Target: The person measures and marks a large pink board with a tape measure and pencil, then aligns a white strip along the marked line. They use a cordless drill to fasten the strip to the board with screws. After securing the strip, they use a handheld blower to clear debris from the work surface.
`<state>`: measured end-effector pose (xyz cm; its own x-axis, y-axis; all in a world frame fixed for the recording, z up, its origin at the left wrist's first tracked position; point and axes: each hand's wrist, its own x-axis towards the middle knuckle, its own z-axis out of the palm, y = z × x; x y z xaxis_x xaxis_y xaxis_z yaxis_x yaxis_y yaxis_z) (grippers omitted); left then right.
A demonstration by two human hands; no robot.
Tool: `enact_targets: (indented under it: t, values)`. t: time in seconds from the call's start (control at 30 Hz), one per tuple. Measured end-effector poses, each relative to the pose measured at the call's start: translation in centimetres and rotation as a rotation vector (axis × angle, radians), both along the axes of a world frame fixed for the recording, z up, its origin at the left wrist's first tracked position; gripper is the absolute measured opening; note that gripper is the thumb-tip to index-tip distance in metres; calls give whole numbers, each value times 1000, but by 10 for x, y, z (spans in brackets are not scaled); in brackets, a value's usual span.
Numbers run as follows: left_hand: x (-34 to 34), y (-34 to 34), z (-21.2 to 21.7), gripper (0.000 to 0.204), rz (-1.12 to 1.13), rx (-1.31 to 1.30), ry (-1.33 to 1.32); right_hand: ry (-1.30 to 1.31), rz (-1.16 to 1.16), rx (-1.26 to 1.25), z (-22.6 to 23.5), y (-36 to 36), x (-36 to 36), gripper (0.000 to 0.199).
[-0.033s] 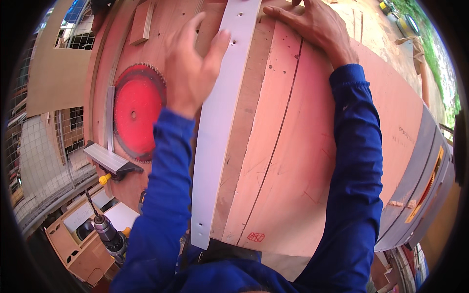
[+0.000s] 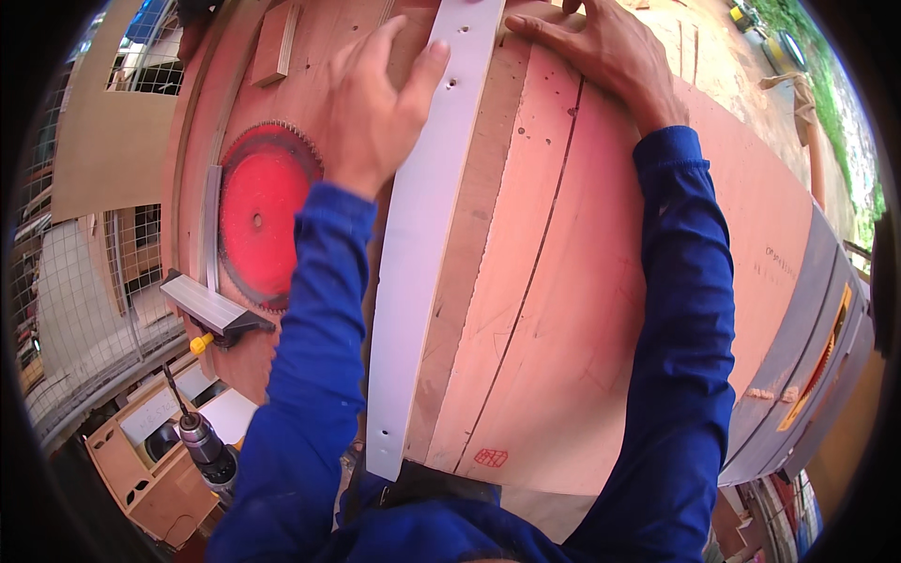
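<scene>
A long white-faced strip of board (image 2: 427, 225) with a few small holes lies lengthwise across the pink plywood surface. My left hand (image 2: 375, 117) is beside the strip's far part, its fingers apart and its thumb reaching over the left edge. Nothing shows in its grasp. Farther right, my right hand (image 2: 619, 61) spreads over the plywood (image 2: 563, 281), its thumb stretched toward the strip's right edge. Some of its fingertips lie behind the top of the picture. Beneath the strip, a brown board (image 2: 469, 253) shows along its right side.
Left of my left arm lies a red circular saw blade (image 2: 267, 220). Near it are a metal-and-black guide with a yellow knob (image 2: 211, 310) and a small wood block (image 2: 275, 45). A cordless drill (image 2: 202, 441) stands at the lower left. An orange slot insert (image 2: 818, 357) is at the right.
My left hand and forearm have shifted slightly farther away along the strip. My right hand stays in almost the same place.
</scene>
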<state>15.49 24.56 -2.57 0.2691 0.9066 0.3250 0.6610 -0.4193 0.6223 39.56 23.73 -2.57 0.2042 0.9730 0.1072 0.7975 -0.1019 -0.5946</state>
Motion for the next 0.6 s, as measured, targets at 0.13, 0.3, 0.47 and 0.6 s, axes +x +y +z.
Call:
enact_targets:
  t: [0.13, 0.3, 0.47, 0.6]
  values:
    - [8, 47, -18, 40, -180, 118, 6, -26, -41, 60, 0, -2, -10, 79]
    - [7, 51, -29, 37, -210, 79, 119, -36, -51, 8, -5, 2, -13, 77]
    - [6, 55, -32, 38, -238, 91, 120, -36, -26, -8, -6, 6, -14, 72]
    - [6, 56, -30, 39, -249, 70, 125, -46, -27, -1, -4, 5, -16, 69]
